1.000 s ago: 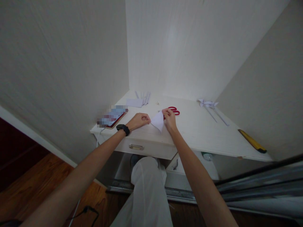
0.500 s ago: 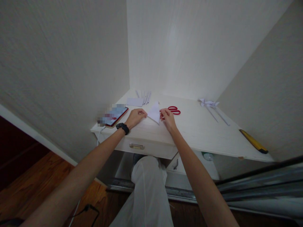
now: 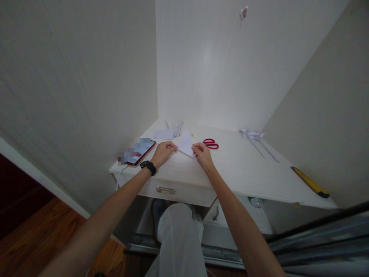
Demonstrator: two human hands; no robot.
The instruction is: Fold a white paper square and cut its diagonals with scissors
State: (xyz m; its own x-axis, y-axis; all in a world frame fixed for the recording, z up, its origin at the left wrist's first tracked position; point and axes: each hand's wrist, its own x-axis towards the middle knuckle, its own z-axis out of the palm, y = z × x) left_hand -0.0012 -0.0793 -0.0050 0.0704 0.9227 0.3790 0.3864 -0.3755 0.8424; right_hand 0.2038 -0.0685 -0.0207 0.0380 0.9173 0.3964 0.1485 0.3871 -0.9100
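Observation:
A small piece of white paper [image 3: 186, 146], roughly triangular and folded, is held between my two hands just above the desk. My left hand [image 3: 165, 153] pinches its left corner between thumb and fingers. At the right edge, my right hand [image 3: 202, 154] grips the paper with closed fingertips. Red-handled scissors [image 3: 211, 144] lie just beyond my right hand, their blades hard to make out. Behind my left hand are a flat white paper rectangle [image 3: 163, 134] and several thin rolled paper sticks [image 3: 178, 129].
On the left of the white desk [image 3: 239, 177] lies a phone [image 3: 140, 152] with a cable. Paper pinwheel-like pieces on sticks [image 3: 252, 135] rest at the back right. A yellow and black utility knife [image 3: 309, 182] lies by the right wall. A drawer handle [image 3: 165, 190] sits below the front edge.
The view has tilted up, so everything sits lower in the picture. My right hand has shifted slightly left along the paper's edge, and the paper's lower edge lies at a changed angle.

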